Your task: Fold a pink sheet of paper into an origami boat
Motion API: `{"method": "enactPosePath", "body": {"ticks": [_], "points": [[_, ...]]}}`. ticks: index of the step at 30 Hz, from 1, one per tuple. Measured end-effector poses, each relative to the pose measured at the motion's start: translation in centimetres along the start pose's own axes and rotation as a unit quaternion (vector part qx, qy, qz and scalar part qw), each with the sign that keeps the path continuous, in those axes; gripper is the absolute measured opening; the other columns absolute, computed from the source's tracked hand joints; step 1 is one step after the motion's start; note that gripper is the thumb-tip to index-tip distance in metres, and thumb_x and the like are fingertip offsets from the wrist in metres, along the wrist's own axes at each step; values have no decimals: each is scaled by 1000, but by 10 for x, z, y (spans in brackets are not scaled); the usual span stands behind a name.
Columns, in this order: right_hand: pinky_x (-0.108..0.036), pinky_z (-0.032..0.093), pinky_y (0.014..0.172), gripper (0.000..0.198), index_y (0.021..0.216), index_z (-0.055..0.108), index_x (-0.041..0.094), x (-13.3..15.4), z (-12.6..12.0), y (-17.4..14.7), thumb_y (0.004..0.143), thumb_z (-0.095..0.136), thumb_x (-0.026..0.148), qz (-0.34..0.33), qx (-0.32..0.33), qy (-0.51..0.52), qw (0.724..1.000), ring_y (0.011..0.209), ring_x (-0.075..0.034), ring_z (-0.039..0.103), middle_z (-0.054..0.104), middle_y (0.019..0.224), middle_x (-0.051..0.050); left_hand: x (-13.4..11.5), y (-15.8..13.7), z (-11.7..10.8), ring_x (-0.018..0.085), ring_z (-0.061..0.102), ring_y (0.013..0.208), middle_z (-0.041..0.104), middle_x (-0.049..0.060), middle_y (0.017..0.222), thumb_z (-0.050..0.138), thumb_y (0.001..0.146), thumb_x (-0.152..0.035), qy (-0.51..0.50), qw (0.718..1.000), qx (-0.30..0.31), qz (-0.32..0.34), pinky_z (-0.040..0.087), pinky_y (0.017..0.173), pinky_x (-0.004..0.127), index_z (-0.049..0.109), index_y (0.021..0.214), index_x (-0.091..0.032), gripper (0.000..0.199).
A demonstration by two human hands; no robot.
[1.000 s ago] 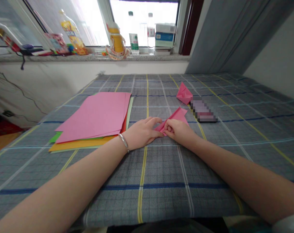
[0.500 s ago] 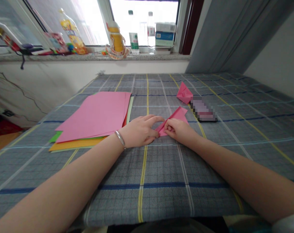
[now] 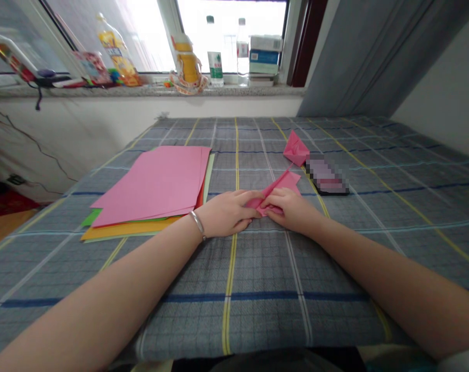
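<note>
A partly folded sheet of pink paper (image 3: 290,180) lies on the plaid cloth, one long edge creased up and slanting to the upper right. My left hand (image 3: 228,212), with a silver bangle at the wrist, grips the paper's near left corner between thumb and fingers. From the other side my right hand (image 3: 290,206) has its bent fingers closed on the lower part, close to the left fingertips. Both hands cover much of the lower fold. Beyond them sits a finished-looking pink folded paper shape (image 3: 295,149), touching or nearly touching a phone.
At the left lies a stack of coloured paper (image 3: 152,181), pink on top. The phone (image 3: 327,175), its screen blurred, rests right of the hands. Bottles, a yellow flask (image 3: 188,64) and boxes (image 3: 264,57) line the windowsill. A grey curtain (image 3: 346,57) hangs at the right.
My right fingers have loosened from a tight curl and spread a little over the lower fold. My left fingertips have moved slightly right, onto the paper's corner.
</note>
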State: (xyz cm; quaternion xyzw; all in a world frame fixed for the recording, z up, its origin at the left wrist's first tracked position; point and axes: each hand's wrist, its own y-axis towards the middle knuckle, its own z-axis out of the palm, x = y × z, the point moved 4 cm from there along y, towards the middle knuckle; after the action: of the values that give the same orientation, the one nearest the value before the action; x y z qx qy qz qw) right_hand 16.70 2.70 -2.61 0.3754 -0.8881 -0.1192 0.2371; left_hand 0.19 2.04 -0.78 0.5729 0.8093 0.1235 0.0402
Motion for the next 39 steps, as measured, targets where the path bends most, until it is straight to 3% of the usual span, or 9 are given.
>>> {"method": "enactPosePath", "body": {"ticks": [5, 15, 21, 26, 31, 39], "points": [[-34, 46, 85, 14, 94, 68, 21, 1, -7, -5, 86, 56, 22, -62, 30, -13, 998, 95, -18, 59, 67, 96, -5, 0, 0, -1, 25, 52, 111, 41, 11, 136, 46, 89, -23, 8, 1000, 8, -15, 45, 94, 42, 64, 112, -23, 29], [-34, 46, 86, 24, 98, 69, 23, 8, -18, -9, 86, 49, 17, -132, 99, -167, 972, 97, -21, 59, 66, 104, -5, -3, 2, -4, 26, 48, 116, 36, 10, 140, 45, 89, -22, 21, 999, 23, -34, 44, 94, 43, 64, 110, -23, 28], [-36, 46, 87, 24, 93, 70, 26, 3, -26, -15, 83, 51, 15, -128, 101, -186, 969, 103, -22, 60, 63, 118, -3, -4, 3, -9, 27, 48, 116, 37, 8, 142, 45, 90, -22, 54, 997, 47, -20, 43, 94, 43, 65, 101, -21, 23], [-33, 46, 88, 23, 91, 70, 22, 4, -27, -17, 81, 51, 15, -110, 94, -162, 976, 102, -20, 62, 67, 114, -4, -4, 3, -10, 26, 49, 117, 38, 9, 142, 44, 90, -22, 49, 998, 34, -11, 44, 95, 41, 66, 96, -19, 23], [-33, 46, 87, 28, 106, 67, 23, 11, -22, -16, 83, 52, 19, -108, 92, -156, 977, 100, -20, 61, 67, 110, -3, -3, 2, -9, 26, 51, 113, 40, 12, 139, 46, 89, -22, 43, 999, 18, 4, 46, 93, 42, 67, 96, -18, 22], [-34, 45, 85, 22, 102, 69, 26, 7, -19, -15, 89, 52, 30, -119, 101, -189, 969, 98, -21, 60, 67, 106, -4, -2, 1, -9, 23, 54, 111, 41, 14, 136, 47, 86, -17, -75, 997, -18, 4, 45, 97, 39, 63, 85, -14, 16]]}}
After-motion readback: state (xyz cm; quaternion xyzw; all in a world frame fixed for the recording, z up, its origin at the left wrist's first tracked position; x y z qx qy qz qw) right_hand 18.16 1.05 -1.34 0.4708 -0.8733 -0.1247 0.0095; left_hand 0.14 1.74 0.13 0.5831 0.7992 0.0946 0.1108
